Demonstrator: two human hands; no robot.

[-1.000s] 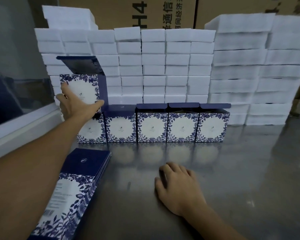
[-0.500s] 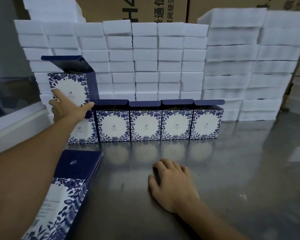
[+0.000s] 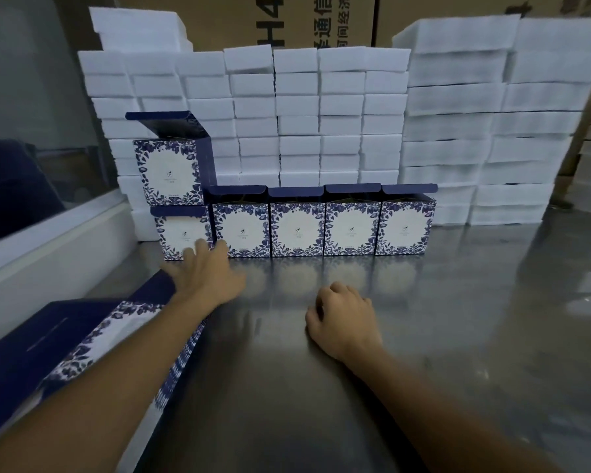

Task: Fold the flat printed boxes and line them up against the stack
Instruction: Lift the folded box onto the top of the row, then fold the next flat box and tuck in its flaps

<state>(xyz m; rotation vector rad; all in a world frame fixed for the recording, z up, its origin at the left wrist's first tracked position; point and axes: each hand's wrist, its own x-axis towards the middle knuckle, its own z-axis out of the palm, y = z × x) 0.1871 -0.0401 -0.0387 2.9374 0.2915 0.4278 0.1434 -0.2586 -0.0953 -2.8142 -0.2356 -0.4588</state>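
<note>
Grey metal made up the counter (image 3: 458,336), shiny enough to mirror the boxes standing on it. Behind it rose a stack (image 3: 321,114) of white foam blocks, with brown cartons (image 3: 239,18) bearing printed characters at the very back.

From the head view, five folded boxes (image 3: 321,227) stood in a row on the counter, side by side and touching, their backs against the stack and their dark blue lids open. A sixth box (image 3: 168,172) sat on top of the leftmost one, its lid raised and tilted back toward the foam.

At lower left lay a pile of flat boxes (image 3: 82,343), blue and white with a leaf print, partly covered by the left forearm. The left hand (image 3: 205,271) was reached out low over the counter, just in front of the two leftmost boxes of the row, fingers spread and holding nothing; it was blurred, so contact with the boxes could not be judged. The right hand (image 3: 343,317) rested on the counter near the middle, fingers loosely curled under, holding nothing.
</note>
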